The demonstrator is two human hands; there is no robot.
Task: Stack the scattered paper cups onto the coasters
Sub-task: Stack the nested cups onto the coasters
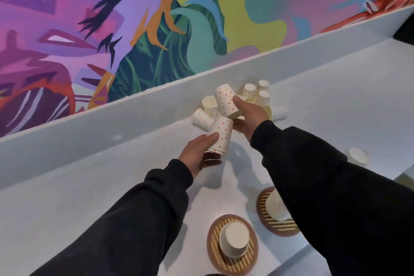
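My left hand (199,154) grips a dotted paper cup (220,136), held mouth-down above the white counter. My right hand (251,119) holds another dotted cup (225,101), tilted with its base up. Behind both hands lies a cluster of several scattered dotted cups (259,94), some upright and some on their sides. Near me are two round striped coasters. The left coaster (215,253) bears an upside-down cup (234,241). The right coaster (263,206) carries a cup stack (276,207), partly hidden by my right sleeve.
One lone cup (358,156) sits upright at the right, beyond my right arm. A raised white ledge (134,119) runs along the counter's far side under a colourful mural wall (134,29). The counter's edge drops off at the right (403,177).
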